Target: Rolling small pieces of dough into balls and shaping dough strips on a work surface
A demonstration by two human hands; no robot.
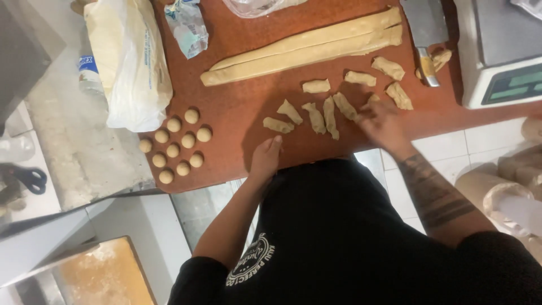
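You stand over a reddish-brown work board (237, 107) that lies on a pale, flour-dusted counter (68, 141), with white floor tiles (446, 152) showing below its right edge. At the far left a pair of black-handled scissors (25, 178) lies on the counter. Next comes a small bottle with a blue-and-white label (87, 70), half hidden behind a large cream plastic bag (132, 62) with faint blue print, slumped over the board's left edge. Just right of it sits a small crumpled clear packet (186, 25) with blue and white marking. Below the bag, ten small dough balls (178, 146) sit in loose rows, close together.

Your left hand (265, 158) rests flat on the board's near edge, fingers together and holding nothing, just below the leftmost of the cut dough pieces (316, 116). Those pieces lie scattered across the middle of the board. Above them a long dough strip (305, 48), split lengthwise, runs diagonally.

Your right hand (381, 121) lies palm down over the right-hand pieces, fingers loosely spread and touching them; whether it grips one, you cannot tell. Beyond it a metal scraper (426, 34) lies beside a white scale (499, 51) at the far right.
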